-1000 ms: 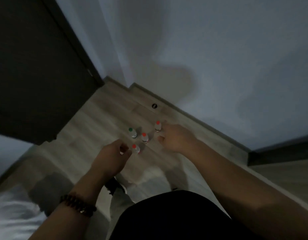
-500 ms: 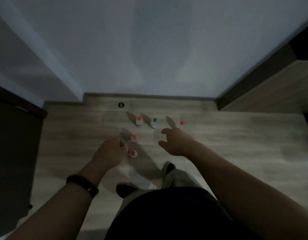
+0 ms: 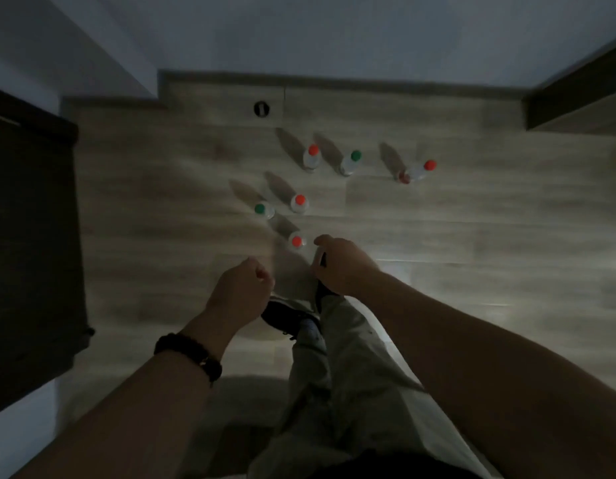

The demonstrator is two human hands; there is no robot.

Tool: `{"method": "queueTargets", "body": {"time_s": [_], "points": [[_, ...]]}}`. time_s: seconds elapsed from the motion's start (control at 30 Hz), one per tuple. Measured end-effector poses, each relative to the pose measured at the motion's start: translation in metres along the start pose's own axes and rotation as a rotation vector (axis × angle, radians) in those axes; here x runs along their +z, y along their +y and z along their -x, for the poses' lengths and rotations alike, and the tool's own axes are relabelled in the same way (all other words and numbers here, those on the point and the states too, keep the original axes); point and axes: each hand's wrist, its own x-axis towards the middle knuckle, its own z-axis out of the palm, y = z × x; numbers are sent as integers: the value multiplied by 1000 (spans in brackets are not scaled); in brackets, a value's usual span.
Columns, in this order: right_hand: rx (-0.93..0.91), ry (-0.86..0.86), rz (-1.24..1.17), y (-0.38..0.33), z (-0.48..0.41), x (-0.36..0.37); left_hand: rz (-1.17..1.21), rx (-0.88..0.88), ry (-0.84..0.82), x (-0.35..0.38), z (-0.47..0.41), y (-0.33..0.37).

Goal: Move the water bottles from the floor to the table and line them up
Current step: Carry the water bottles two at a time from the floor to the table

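Several small clear water bottles stand on the wooden floor (image 3: 472,236), seen from above in dim light. Closest to me is a red-capped bottle (image 3: 296,242). Behind it stand a green-capped bottle (image 3: 264,209) and a red-capped bottle (image 3: 300,203). Further back are a red-capped one (image 3: 312,156), a green-capped one (image 3: 351,163) and a red-capped one (image 3: 420,171) at the right. My left hand (image 3: 242,292) is curled into a loose fist, holding nothing, just short of the closest bottle. My right hand (image 3: 341,266) hovers beside that bottle with thumb and fingers apart, not touching it.
A dark door or cabinet (image 3: 30,254) fills the left side. The wall and baseboard (image 3: 368,83) run behind the bottles, with a small round black fitting (image 3: 261,108) on the floor. A dark wooden edge (image 3: 576,95) juts in at upper right. My legs and dark shoe (image 3: 287,318) are below the hands.
Both hands have drawn back toward my body and lowered in view. The right hand moved from the far right bottle to beside the closest one. A green-capped bottle at the left has come into sight.
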Motion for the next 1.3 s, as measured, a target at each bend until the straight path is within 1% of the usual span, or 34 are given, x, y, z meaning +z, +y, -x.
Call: {"method": "queueTargets", "body": {"time_s": [0.13, 0.2, 0.27, 0.37, 0.47, 0.53, 0.6, 0.63, 0.67, 0.73, 0.83, 0.9, 0.97, 1.07, 1.17, 1.23, 1.3], "points": [[79, -23, 8, 32, -97, 69, -24, -50, -83, 49, -90, -47], [119, -52, 19, 51, -147, 104, -26, -67, -86, 72, -137, -66], [142, -77, 19, 68, -193, 131, -46, -41, -88, 92, -180, -78], [154, -44, -19, 89, -249, 160, -32, -38, -91, 119, -238, -89], [111, 14, -68, 109, -292, 178, 135, -124, -54, 141, -287, -97], [59, 39, -62, 120, -315, 185, 247, -194, 26, 149, -314, -100], [-18, 15, -14, 127, -333, 191, 369, -263, 121, 150, -337, -105], [-51, -9, 16, 129, -340, 195, 426, -267, 153, 151, -349, -108], [-77, -26, 41, 129, -346, 198, 453, -231, 171, 150, -360, -113], [-117, -18, 73, 129, -353, 203, 441, -105, 153, 149, -382, -125], [-221, 112, 62, 127, -355, 210, 381, 46, 89, 145, -413, -138], [-260, 153, 37, 128, -354, 212, 344, 128, 76, 146, -432, -139], [-256, 136, 5, 131, -356, 214, 294, 175, 104, 149, -446, -136], [-244, 125, -84, 134, -360, 218, 216, 249, 196, 157, -460, -133], [-235, 152, -225, 130, -364, 221, 262, 263, 306, 162, -458, -130], [-137, 187, -346, 121, -369, 215, 397, 218, 351, 161, -452, -127], [5, 194, -468, 110, -374, 203, 528, 123, 314, 157, -442, -127]]}}
